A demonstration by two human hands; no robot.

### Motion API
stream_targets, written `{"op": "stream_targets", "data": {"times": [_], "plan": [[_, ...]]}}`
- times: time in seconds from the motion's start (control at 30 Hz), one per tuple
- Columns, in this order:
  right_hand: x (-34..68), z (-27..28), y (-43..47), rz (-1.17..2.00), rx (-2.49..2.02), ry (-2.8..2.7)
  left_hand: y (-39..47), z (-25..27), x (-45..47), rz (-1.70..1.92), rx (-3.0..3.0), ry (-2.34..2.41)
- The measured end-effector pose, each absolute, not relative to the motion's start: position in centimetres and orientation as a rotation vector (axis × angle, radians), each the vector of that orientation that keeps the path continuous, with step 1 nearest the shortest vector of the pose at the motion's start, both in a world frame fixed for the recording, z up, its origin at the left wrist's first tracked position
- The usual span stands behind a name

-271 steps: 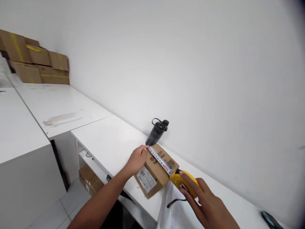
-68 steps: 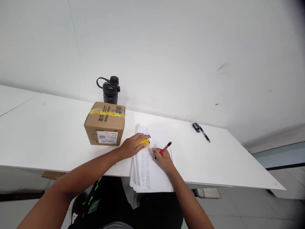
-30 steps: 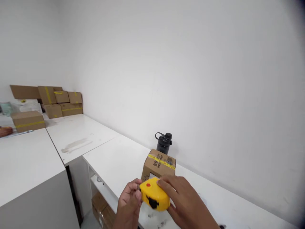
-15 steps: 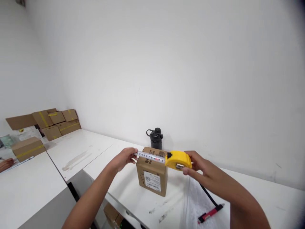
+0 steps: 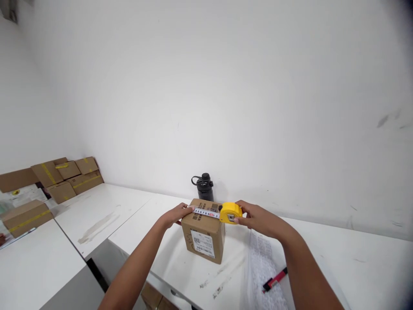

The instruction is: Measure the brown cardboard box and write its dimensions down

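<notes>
A small brown cardboard box (image 5: 202,228) stands on the white table, a printed white label on its near side. Across its top lies the pulled-out blade (image 5: 206,213) of a yellow tape measure (image 5: 231,212). My right hand (image 5: 250,214) grips the tape measure's case at the box's right edge. At the left edge, my left hand (image 5: 178,215) pinches the blade's end between thumb and fingers. The tip of the blade is hidden under those fingers.
Behind the box stands a black bottle (image 5: 205,189) with a loop. A red and black pen (image 5: 275,280) rests on white sheets (image 5: 263,254) at the right. Several cardboard boxes (image 5: 64,176) are piled at the far left. Part of another person's hand (image 5: 2,238) shows there.
The tape measure has come down from above the box onto its top. Both hands have lowered and drawn closer to the box's edges. The view has shifted slightly.
</notes>
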State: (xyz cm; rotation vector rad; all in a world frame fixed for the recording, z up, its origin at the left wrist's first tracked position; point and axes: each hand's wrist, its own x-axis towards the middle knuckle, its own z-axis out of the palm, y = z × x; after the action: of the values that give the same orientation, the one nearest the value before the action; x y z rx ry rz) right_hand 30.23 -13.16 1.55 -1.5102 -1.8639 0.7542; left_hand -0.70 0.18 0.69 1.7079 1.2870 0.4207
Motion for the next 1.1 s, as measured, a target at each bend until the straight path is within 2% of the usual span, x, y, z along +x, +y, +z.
{"op": "stream_targets", "data": {"times": [0.27,0.47,0.67,0.77,0.87,1.1], "plan": [[29.7,1.5,-13.3,0.697,-1.606,-1.865,0.1,0.1,-0.5,0.492,1.672,1.295],[29.3,3.0,-15.1,0.579,-1.523,-1.832,0.7,3.1,-0.7,0.594,1.694,1.28],[24.0,4.1,-19.2,0.245,-1.416,-1.955,0.1,6.1,0.0,0.726,1.717,1.097],[18.8,2.5,-20.2,-0.074,-1.255,-2.094,-0.3,6.0,2.0,0.704,1.775,1.006],[14.6,0.6,-19.8,-0.32,-1.341,-2.118,-0.1,5.0,4.6,0.662,1.86,0.968],[13.4,0.2,-17.0,-0.059,-1.618,-2.145,2.4,3.2,8.1,0.566,2.108,0.978]]}}
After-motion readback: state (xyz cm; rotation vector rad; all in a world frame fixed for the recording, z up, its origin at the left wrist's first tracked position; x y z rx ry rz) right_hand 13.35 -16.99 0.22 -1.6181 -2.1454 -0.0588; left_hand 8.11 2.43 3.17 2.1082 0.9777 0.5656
